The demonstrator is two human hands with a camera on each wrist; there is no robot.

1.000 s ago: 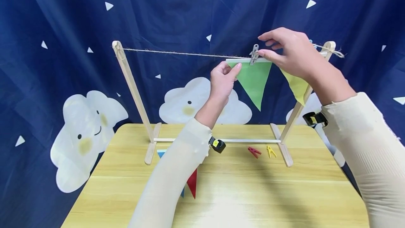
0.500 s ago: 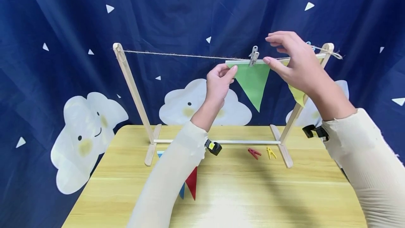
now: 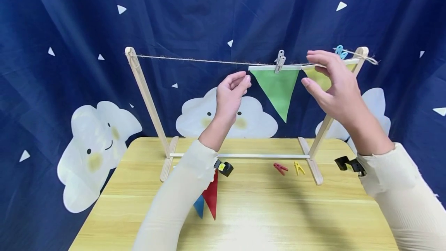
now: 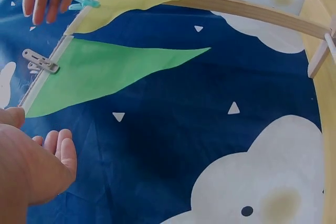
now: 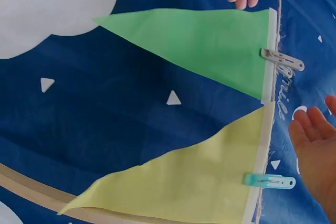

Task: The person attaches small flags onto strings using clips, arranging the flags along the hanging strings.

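A green pennant hangs from the twine, held at its white top edge by a grey clothespin. Just left of its upper corner is my left hand, apart from the cloth, with loosely bent fingers and nothing in them. My right hand is raised in front of the yellow pennant, thumb and fingers spread, holding nothing. That pennant hangs by a light blue clothespin near the right post; in the head view my right hand partly covers it.
A wooden frame with a left post and a right post carries the twine. On the table lie a red clothespin, a yellow clothespin, a red pennant and a blue pennant, partly behind my left sleeve.
My left hand has let go of the green pennant's corner and moved left. My right hand has drawn away from the grey clothespin, rightward and down. The pennant stays hanging.
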